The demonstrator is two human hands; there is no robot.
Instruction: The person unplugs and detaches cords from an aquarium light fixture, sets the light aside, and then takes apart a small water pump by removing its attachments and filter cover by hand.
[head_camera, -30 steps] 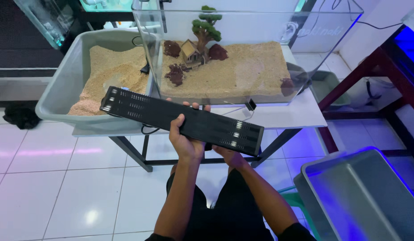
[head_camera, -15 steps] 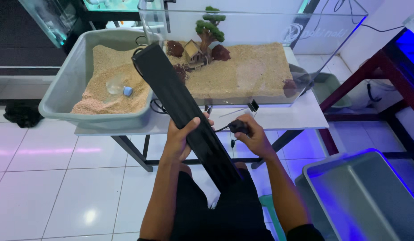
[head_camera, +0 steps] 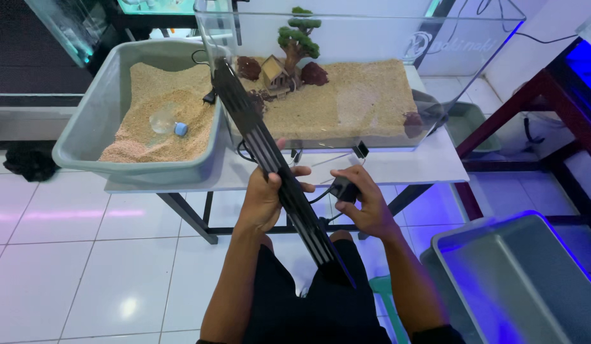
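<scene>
Gripping the long black aquarium light bar (head_camera: pixel 270 159) mid-length, your left hand (head_camera: pixel 265 199) aims it toward 11 o'clock, across the glass tank (head_camera: pixel 474 57). Your right hand (head_camera: pixel 365 205) pinches its small black cable box (head_camera: pixel 342 189) at 3 o'clock.

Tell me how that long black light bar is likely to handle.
The light bar probably stays stiff: it runs straight though the left hand grips only its middle. Likely light, carried one-handed. The cable at the right hand looks floppy.
</scene>
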